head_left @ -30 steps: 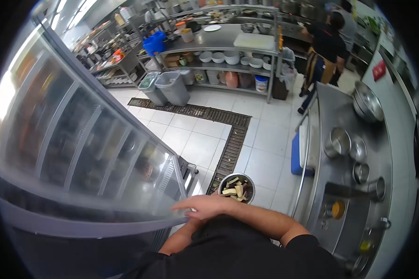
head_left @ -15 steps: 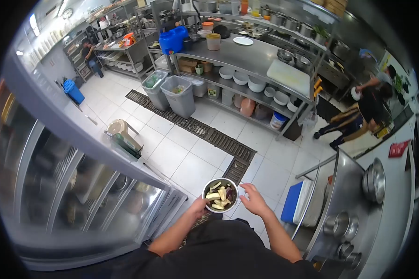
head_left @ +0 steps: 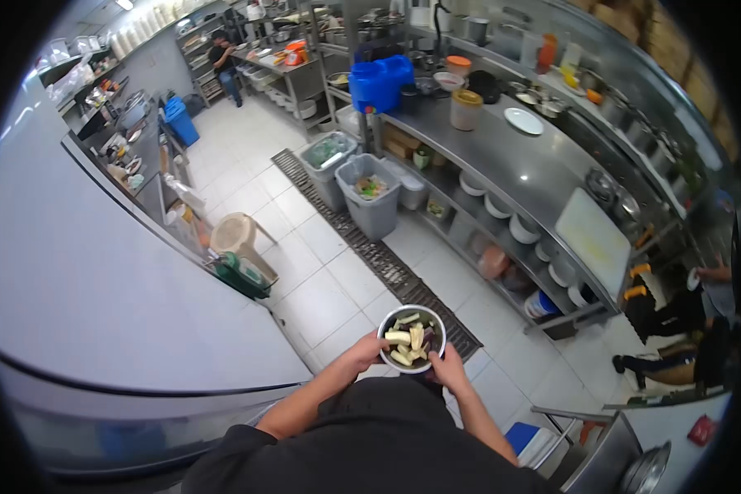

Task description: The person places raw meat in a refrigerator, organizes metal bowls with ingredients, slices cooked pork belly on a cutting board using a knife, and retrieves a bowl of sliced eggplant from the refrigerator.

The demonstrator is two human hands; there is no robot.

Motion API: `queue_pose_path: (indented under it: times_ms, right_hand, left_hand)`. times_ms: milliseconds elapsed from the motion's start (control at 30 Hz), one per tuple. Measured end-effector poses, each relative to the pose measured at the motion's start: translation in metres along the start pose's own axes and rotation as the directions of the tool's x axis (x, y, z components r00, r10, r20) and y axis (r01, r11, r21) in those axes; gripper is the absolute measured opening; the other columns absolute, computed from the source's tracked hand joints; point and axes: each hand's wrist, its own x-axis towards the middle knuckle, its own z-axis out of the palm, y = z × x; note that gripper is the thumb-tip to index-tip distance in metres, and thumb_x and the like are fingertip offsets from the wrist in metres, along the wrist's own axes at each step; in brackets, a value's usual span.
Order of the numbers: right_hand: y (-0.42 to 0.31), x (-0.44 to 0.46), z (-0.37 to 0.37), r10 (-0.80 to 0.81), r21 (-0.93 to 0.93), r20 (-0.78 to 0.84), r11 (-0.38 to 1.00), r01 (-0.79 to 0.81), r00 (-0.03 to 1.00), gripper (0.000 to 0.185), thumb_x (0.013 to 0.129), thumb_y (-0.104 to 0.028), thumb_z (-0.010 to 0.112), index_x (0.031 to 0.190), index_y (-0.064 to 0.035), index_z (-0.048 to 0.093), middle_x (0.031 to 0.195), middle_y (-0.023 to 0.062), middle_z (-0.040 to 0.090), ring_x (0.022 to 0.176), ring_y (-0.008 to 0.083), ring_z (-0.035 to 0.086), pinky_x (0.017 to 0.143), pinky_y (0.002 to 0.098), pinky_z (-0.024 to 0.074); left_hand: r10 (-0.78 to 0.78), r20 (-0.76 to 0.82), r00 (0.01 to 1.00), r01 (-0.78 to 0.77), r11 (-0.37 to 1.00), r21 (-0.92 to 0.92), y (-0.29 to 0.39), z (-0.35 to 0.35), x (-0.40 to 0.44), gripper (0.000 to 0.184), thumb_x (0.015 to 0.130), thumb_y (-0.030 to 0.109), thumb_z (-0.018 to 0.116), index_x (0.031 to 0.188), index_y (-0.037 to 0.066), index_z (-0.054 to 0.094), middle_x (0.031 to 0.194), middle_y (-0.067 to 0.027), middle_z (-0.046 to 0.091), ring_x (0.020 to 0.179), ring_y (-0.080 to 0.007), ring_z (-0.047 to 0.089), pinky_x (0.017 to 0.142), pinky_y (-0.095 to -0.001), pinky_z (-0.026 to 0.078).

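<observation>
A round metal bowl (head_left: 442, 323) is held in front of my waist, full of cut pieces (head_left: 417, 337) with pale flesh and dark purple skin that look like eggplant. My left hand (head_left: 365, 352) grips its left rim, fingers closed around the side and partly hidden beneath it. On the lower right of the rim, my right hand (head_left: 450, 370) is closed too, with the thumb near the edge. The bowl is roughly level, and its contents face up.
A grey drain grate (head_left: 370, 253) crosses the white tile floor ahead. Two grey bins (head_left: 369, 216) stand beside the steel worktable (head_left: 502, 156). To the left are a plastic stool (head_left: 234, 235) and a large pale door (head_left: 140, 288). One person (head_left: 225, 66) stands far back; others work at right.
My right hand, apart from the bowl before, now grips its rim. My view has turned left, the fridge door beside me now looks closed, and its shelves are no longer visible.
</observation>
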Motion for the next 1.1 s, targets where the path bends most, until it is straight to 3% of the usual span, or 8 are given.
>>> queue_pose_path:
  times_ms: [267, 400, 533, 600, 667, 800, 933, 1100]
  right_hand:
    - [-0.170, 0.218, 0.044, -0.111, 0.199, 0.333, 0.979, 0.046, 0.936, 0.028, 0.093, -0.003, 0.048, 0.121, -0.0011, 0.049, 0.105, 0.0140, 0.063, 0.081, 0.0239, 0.070, 0.055, 0.0363, 0.0650]
    - [-0.219, 0.310, 0.107, -0.164, 0.387, 0.235, 0.920, 0.063, 0.958, 0.026, 0.093, -0.001, 0.046, 0.119, -0.0021, 0.047, 0.105, 0.0152, 0.062, 0.080, 0.0243, 0.071, 0.053, 0.0364, 0.0644]
    - [-0.244, 0.401, 0.146, -0.127, 0.104, 0.327, 0.990, 0.098, 0.936, 0.028, 0.093, 0.000, 0.045, 0.121, -0.0027, 0.048, 0.109, 0.0155, 0.063, 0.082, 0.0246, 0.071, 0.055, 0.0373, 0.0640]
    - [-0.266, 0.438, 0.169, -0.078, 0.210, 0.218, 0.977, 0.031, 0.973, 0.028, 0.093, 0.000, 0.045, 0.121, -0.0027, 0.048, 0.109, 0.0163, 0.063, 0.082, 0.0261, 0.071, 0.054, 0.0378, 0.0640]
    - [-0.290, 0.470, 0.188, -0.058, 0.324, 0.120, 0.946, 0.016, 0.991, 0.028, 0.093, -0.001, 0.045, 0.121, -0.0031, 0.048, 0.110, 0.0178, 0.062, 0.082, 0.0289, 0.072, 0.054, 0.0397, 0.0646]
    - [-0.321, 0.548, 0.225, -0.121, 0.116, 0.218, 0.988, 0.097, 0.969, 0.031, 0.093, -0.001, 0.045, 0.124, -0.0027, 0.046, 0.113, 0.0191, 0.062, 0.083, 0.0306, 0.072, 0.057, 0.0420, 0.0660]
    - [-0.381, 0.607, 0.281, -0.046, 0.313, 0.076, 0.950, 0.020, 0.996, 0.030, 0.093, -0.002, 0.046, 0.123, -0.0021, 0.047, 0.113, 0.0178, 0.062, 0.083, 0.0304, 0.072, 0.056, 0.0425, 0.0658]
    - [-0.431, 0.719, 0.342, -0.021, 0.205, 0.246, 0.978, -0.030, 0.969, 0.034, 0.094, -0.003, 0.047, 0.127, -0.0057, 0.047, 0.115, 0.0144, 0.063, 0.083, 0.0291, 0.072, 0.057, 0.0405, 0.0653]
  left_hand:
    - [0.263, -0.127, 0.956, -0.277, 0.955, -0.104, 0.162, -0.073, 0.015, 0.072, 0.094, 0.013, 0.059, 0.156, 0.013, 0.023, 0.142, -0.0133, 0.048, 0.119, -0.0281, 0.059, 0.094, -0.0453, 0.055]
    - [0.211, -0.268, 0.940, -0.264, 0.947, -0.182, 0.178, -0.162, 0.029, 0.073, 0.097, 0.024, 0.060, 0.158, 0.011, 0.022, 0.143, -0.0138, 0.049, 0.119, -0.0297, 0.060, 0.093, -0.0431, 0.055]
    - [0.057, -0.486, 0.872, -0.132, 0.984, -0.123, 0.178, -0.271, 0.056, 0.059, 0.100, 0.029, 0.058, 0.151, 0.007, 0.037, 0.137, -0.0123, 0.053, 0.112, -0.0253, 0.062, 0.087, -0.0380, 0.056]
    - [0.014, -0.571, 0.821, -0.116, 0.983, -0.143, 0.203, -0.319, 0.063, 0.056, 0.099, 0.029, 0.058, 0.148, 0.006, 0.043, 0.134, -0.0119, 0.056, 0.110, -0.0245, 0.063, 0.086, -0.0370, 0.056]
    - [0.057, -0.575, 0.816, -0.158, 0.979, -0.126, 0.240, -0.359, 0.078, 0.055, 0.099, 0.030, 0.058, 0.146, 0.005, 0.045, 0.133, -0.0118, 0.056, 0.109, -0.0242, 0.062, 0.085, -0.0370, 0.055]
    - [0.157, -0.568, 0.808, -0.164, 0.986, 0.039, 0.356, -0.438, 0.109, 0.053, 0.099, 0.031, 0.058, 0.144, 0.005, 0.047, 0.128, -0.0110, 0.059, 0.109, -0.0217, 0.062, 0.085, -0.0364, 0.054]
    - [0.377, -0.523, 0.764, -0.313, 0.926, 0.211, 0.480, -0.500, 0.148, 0.052, 0.100, 0.032, 0.058, 0.142, 0.005, 0.048, 0.127, -0.0100, 0.060, 0.109, -0.0193, 0.062, 0.086, -0.0352, 0.054]
    - [0.352, -0.583, 0.732, -0.299, 0.935, 0.189, 0.553, -0.604, 0.231, 0.049, 0.100, 0.033, 0.058, 0.141, 0.006, 0.051, 0.124, -0.0102, 0.062, 0.106, -0.0191, 0.064, 0.087, -0.0349, 0.053]
